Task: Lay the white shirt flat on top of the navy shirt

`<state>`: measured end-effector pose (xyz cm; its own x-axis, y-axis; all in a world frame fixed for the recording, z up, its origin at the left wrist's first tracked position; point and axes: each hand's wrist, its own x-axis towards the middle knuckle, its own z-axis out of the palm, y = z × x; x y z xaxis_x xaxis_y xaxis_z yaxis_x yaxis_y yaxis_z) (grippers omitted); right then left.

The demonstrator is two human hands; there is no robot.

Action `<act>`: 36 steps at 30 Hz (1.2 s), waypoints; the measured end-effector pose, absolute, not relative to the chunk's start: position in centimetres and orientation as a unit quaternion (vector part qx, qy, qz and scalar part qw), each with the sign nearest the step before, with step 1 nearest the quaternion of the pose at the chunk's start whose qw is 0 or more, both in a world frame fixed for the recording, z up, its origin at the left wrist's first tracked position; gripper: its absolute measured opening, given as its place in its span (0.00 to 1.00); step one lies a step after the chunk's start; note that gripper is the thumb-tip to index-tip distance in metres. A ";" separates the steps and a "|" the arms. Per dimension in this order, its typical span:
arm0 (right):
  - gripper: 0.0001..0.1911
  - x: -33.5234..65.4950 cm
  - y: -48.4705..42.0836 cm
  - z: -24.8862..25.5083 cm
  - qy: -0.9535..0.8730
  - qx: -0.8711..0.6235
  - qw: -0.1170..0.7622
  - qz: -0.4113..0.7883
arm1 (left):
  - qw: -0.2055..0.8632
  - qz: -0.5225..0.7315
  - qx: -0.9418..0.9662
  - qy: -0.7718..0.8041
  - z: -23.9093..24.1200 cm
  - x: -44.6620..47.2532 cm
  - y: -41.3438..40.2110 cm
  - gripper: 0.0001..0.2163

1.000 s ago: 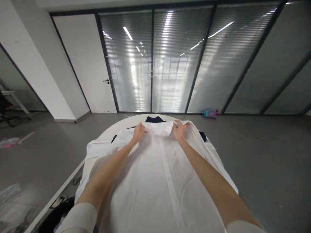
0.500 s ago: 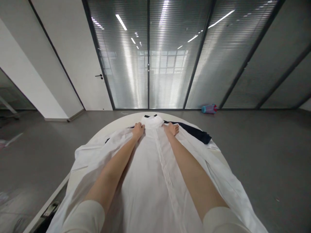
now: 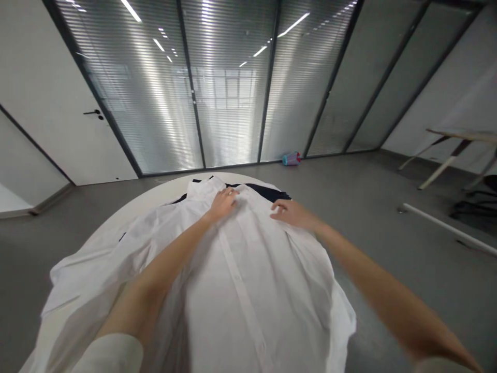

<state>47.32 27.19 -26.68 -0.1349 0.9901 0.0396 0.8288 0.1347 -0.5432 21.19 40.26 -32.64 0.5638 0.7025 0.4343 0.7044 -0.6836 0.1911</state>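
Shirt [image 3: 248, 280] looks light and limp (creases easily), best taken at the shoulders. Left hand [image 3: 223, 203] lies palm-flat on it at twelve o'clock; right hand [image 3: 294, 213], fingers slack, touches it at one.

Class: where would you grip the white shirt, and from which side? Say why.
Probably its shoulders beside the collar, from above: the white shirt lies flat, front up, collar at the far end, where the left hand and right hand rest.
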 end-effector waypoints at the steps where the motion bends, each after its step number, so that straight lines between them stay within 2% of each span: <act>1: 0.13 49.3 24.0 -27.0 -0.719 -0.638 0.192 0.199 | -0.005 -0.241 -0.888 -0.392 -32.5 22.4 40.0 0.19; 5: 0.18 53.9 12.4 -30.3 -0.676 -0.685 0.183 0.200 | -0.049 -0.222 -0.912 -0.343 -31.9 26.9 39.3 0.24; 8: 0.18 54.2 6.9 -33.2 -0.631 -0.721 0.229 0.174 | -0.099 -0.230 -0.913 -0.321 -31.9 29.2 39.6 0.18; 11: 0.15 53.7 4.7 -35.0 -0.592 -0.733 0.265 0.204 | -0.169 -0.260 -0.893 -0.326 -32.3 30.6 40.4 0.14; 15: 0.15 53.7 4.0 -36.2 -0.540 -0.743 0.299 0.258 | -0.197 -0.286 -0.873 -0.342 -32.5 31.3 40.9 0.16; 18: 0.18 53.8 3.9 -37.2 -0.510 -0.748 0.290 0.309 | -0.210 -0.303 -0.862 -0.348 -32.3 31.2 40.9 0.18; 21: 0.16 54.2 4.0 -37.9 -0.531 -0.729 0.296 0.314 | -0.227 -0.338 -0.843 -0.351 -31.9 30.4 41.0 0.15; 25: 0.17 57.2 4.2 -36.1 -0.558 -0.711 0.307 0.297 | -0.311 -0.383 -0.805 -0.330 -31.2 29.4 41.6 0.07; 30: 0.21 60.6 5.3 -32.1 -0.515 -0.712 0.272 0.392 | -0.402 -0.383 -0.769 -0.318 -30.3 29.8 42.3 0.08; 36: 0.24 56.3 7.3 -34.7 -0.515 -0.686 0.272 0.437 | -0.413 -0.381 -0.761 -0.323 -30.4 31.4 42.8 0.09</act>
